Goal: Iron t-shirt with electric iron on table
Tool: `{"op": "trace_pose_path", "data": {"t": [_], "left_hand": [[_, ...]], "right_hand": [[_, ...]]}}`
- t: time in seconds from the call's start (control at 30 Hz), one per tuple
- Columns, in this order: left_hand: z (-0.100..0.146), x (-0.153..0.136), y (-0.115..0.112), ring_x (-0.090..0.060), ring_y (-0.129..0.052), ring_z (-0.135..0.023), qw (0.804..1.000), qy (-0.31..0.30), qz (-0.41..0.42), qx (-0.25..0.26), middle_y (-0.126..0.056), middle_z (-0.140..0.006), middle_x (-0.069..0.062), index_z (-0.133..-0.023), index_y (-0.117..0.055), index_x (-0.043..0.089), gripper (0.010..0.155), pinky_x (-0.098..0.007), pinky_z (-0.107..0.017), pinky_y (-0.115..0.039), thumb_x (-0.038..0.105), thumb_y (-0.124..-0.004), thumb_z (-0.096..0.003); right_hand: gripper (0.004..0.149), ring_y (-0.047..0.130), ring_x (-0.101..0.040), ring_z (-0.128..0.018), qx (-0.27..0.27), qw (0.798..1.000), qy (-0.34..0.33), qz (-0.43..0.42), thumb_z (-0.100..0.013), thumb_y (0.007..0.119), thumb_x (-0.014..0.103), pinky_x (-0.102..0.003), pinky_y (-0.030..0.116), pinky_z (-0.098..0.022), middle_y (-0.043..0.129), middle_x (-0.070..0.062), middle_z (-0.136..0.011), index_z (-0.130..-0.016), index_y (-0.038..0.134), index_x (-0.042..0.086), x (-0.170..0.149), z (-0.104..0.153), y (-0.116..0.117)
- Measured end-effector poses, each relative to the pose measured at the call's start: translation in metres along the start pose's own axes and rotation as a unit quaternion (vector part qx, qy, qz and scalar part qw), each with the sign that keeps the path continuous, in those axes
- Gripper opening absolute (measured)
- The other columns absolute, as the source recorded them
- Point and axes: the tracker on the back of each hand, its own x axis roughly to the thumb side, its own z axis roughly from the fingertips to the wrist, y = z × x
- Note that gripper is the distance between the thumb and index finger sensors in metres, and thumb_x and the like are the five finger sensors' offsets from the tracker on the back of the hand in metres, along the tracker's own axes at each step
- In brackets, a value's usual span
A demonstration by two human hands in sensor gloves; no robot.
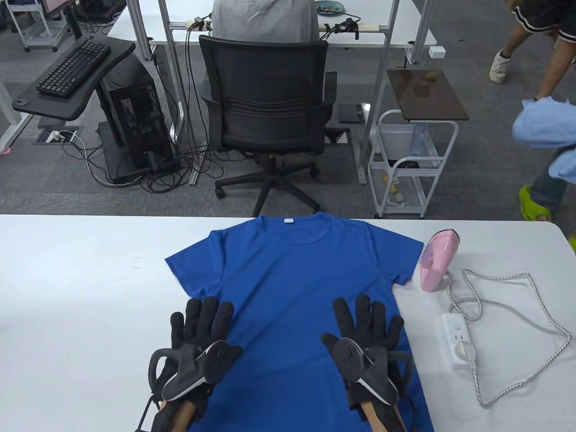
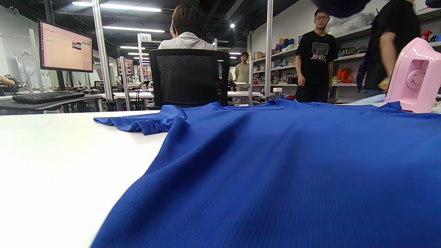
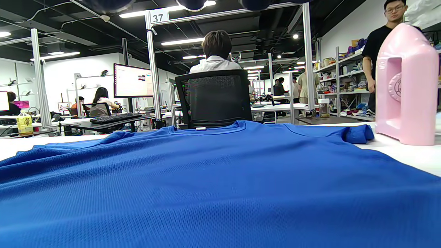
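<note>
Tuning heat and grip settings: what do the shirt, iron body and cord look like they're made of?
Shirt: looks like a synthetic knit, matte; fine mesh texture shows in the wrist views. Iron: glossy pink plastic shell, going by the moulded shape and highlights; soleplate not visible. Cord: braided fabric sleeve, white with a dark fleck pattern; plugged into a white plastic power strip.

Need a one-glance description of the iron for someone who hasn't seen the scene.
Start at the blue t-shirt spread flat on the white table. Just off the sleeve on the right hand's side stands the electric iron, upright on its heel. It is the only pink object there; the white power strip and braided cord lie nearer the person.
</note>
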Motion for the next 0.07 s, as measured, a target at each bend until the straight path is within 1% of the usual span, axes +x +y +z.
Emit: {"op": "trace_pose_path", "data": {"t": [0.07], "left_hand": [[-0.0005, -0.0003, -0.0016, -0.043, -0.019, -0.109, 1.000, 0.000, -0.004, -0.003, -0.018, -0.121, -0.009, -0.109, -0.007, 0.030, 0.091, -0.063, -0.073, -0.023, 0.061, -0.063, -0.0452]], "right_hand": [[0.073, 0.046, -0.054, -0.103, 0.001, 1.000, 0.004, 0.000, -0.046, 0.059, 0.057, -0.078, 0.033, -0.067, 0.043, -0.025, -0.115, -0.112, 0.043, 0.029, -0.0014, -0.0007, 0.0010]]}}
